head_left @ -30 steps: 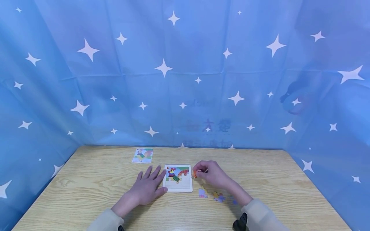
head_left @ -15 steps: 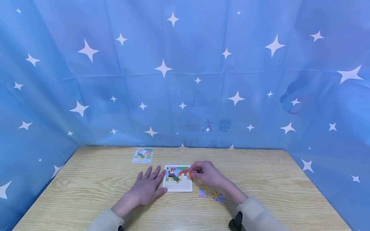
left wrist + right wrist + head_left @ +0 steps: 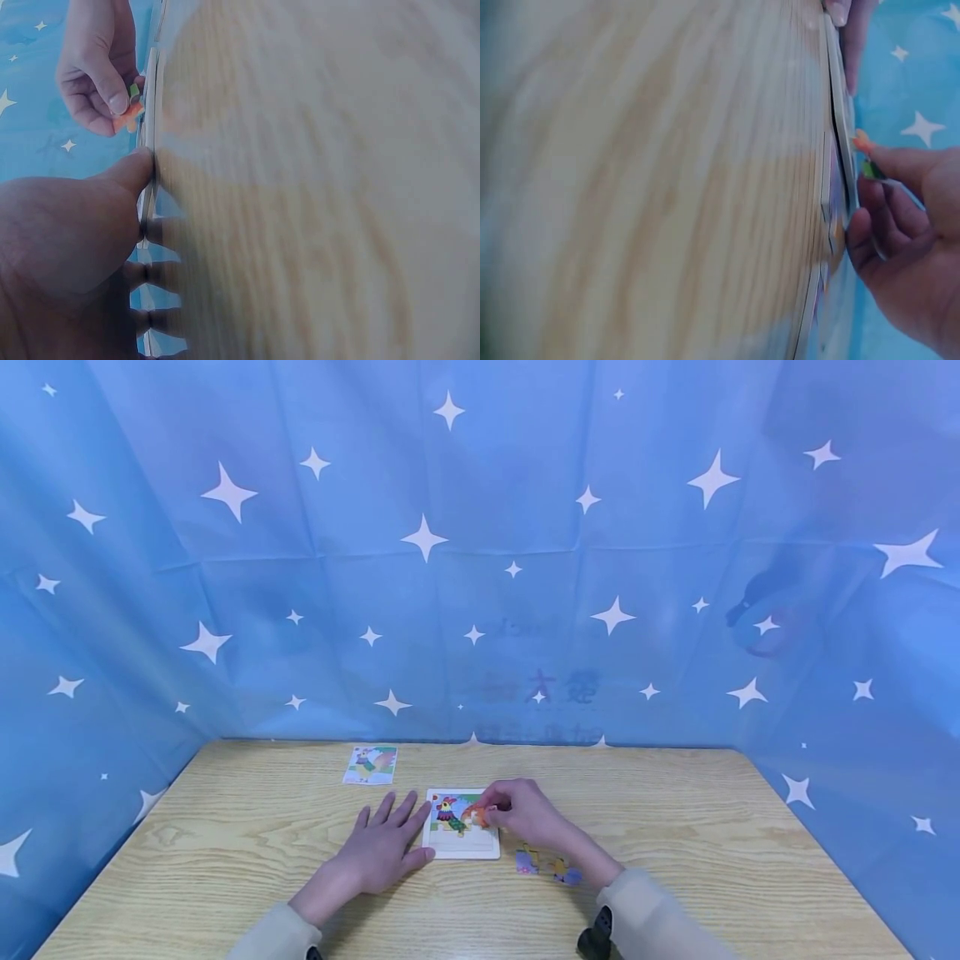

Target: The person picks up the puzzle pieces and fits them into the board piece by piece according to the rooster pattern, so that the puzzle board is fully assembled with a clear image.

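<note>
My left hand (image 3: pixel 378 852) lies flat on the table with fingers spread, its index fingertip and thumb at the left edge of a white puzzle tray (image 3: pixel 465 851). Inside the tray, joined pieces form part of a rooster picture (image 3: pixel 450 814), while the lower strip is bare. My right hand (image 3: pixel 525 814) pinches an orange puzzle piece (image 3: pixel 127 118) between thumb and fingers, over the tray's right side. A bit of green shows on this piece (image 3: pixel 868 168) in the right wrist view. From the head view, the fingers cover part of the tray's upper right.
Two loose puzzle pieces, one pinkish-purple (image 3: pixel 527 862) and one yellow and purple (image 3: pixel 566 872), lie right of the tray near my right forearm. A rooster picture card (image 3: pixel 371 765) lies at the back left. A blue star-patterned curtain (image 3: pixel 480 610) hangs behind the wooden table (image 3: pixel 262 827).
My right hand has moved left, carrying the orange puzzle piece from beside the tray to over its right side. A blue loose piece has gone behind the right forearm. The left hand stays put.
</note>
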Demonstrator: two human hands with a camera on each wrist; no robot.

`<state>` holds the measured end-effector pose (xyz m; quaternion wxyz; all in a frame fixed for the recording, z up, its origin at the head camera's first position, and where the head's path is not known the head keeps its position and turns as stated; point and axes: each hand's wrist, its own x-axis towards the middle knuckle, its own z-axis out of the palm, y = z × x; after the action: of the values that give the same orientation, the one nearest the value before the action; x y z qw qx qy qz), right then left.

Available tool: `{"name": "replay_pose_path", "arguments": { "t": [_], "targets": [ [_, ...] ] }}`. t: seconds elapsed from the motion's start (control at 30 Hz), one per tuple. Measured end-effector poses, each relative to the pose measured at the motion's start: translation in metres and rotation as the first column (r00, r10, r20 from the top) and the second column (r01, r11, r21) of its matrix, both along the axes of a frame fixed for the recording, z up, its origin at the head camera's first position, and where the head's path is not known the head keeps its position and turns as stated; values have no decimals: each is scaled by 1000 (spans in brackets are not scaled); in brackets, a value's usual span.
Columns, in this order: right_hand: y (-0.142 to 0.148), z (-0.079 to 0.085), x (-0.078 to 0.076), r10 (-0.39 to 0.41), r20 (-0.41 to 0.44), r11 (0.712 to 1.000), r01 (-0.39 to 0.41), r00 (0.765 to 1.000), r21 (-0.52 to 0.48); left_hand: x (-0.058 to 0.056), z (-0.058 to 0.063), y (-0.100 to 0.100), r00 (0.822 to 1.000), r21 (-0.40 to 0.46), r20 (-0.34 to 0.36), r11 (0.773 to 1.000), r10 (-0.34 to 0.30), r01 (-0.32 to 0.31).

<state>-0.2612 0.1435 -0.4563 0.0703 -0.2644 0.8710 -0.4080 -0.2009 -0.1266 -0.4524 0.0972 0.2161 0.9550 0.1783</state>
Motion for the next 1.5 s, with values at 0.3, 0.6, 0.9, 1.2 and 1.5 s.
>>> {"name": "replay_pose_path", "arguments": {
  "t": [0.3, 0.6, 0.9, 1.2, 1.5],
  "targets": [
    [-10, -4, 0, -26, -17, 999, 25, 1000, -38, -2, -4, 0, 1000, -14, -19, 1000, -4, 4],
    [-13, -4, 1, -45, -23, 999, 45, 999, -9, -1, -1, 1, 1000, -15, -21, 1000, 5, -5],
    [-13, -6, 1, -26, -49, 999, 27, 998, 22, 1, 0, 2, 1000, -19, -16, 1000, 23, -23],
    [-12, -7, 0, -20, -68, 999, 22, 997, 33, -1, -2, 2, 1000, -15, -7, 1000, 13, -13],
    [-12, -4, -2, 24, -98, 998, -17, 995, 68, -7, -13, -3, 999, -9, -32, 1000, -6, 6]
  ]
}}
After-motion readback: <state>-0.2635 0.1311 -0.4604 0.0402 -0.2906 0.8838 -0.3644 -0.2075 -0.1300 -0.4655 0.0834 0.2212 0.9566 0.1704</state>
